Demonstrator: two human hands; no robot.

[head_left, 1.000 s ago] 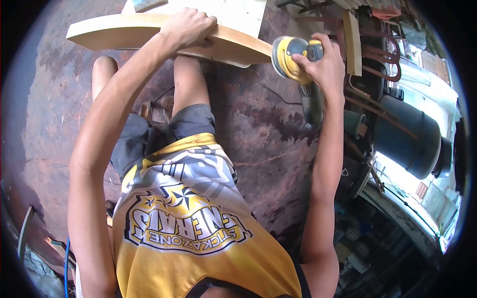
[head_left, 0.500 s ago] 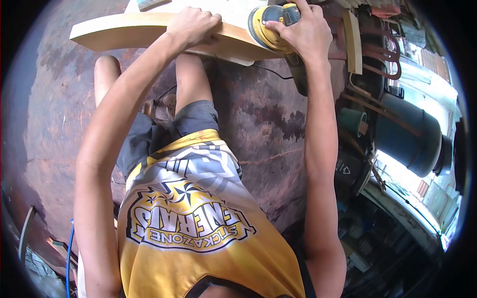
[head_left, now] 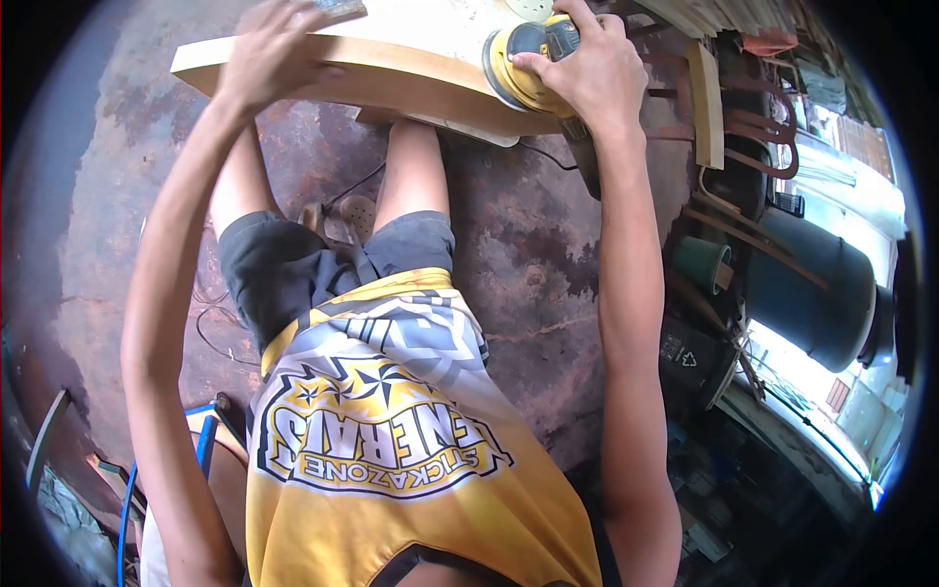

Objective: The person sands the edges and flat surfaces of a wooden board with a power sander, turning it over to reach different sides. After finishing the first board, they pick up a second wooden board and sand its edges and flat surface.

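Observation:
My right hand (head_left: 599, 73) is wrapped around a yellow and black orbital sander (head_left: 528, 73), thumb on its near side. The sander's round pad lies against the right end of a thick, curved pale wooden board (head_left: 411, 80). Over the left part of that board is my left hand (head_left: 269, 54), blurred by motion. Its fingers reach over the top edge with the thumb apart, across the board's front face. A greyish block (head_left: 337, 10) sits on the pale surface just beyond the left hand.
A black cord (head_left: 548, 155) runs over the stained floor (head_left: 528, 264) below the board. At right are a wooden strip (head_left: 708, 108), a green bucket (head_left: 699, 264) and a large dark blue drum (head_left: 812, 289). A blue-edged frame piece (head_left: 205, 435) lies at lower left.
My left hand has let go of the board's middle and slid left along it. The board appears shifted slightly right and down in view. My right hand keeps the sander at the right end.

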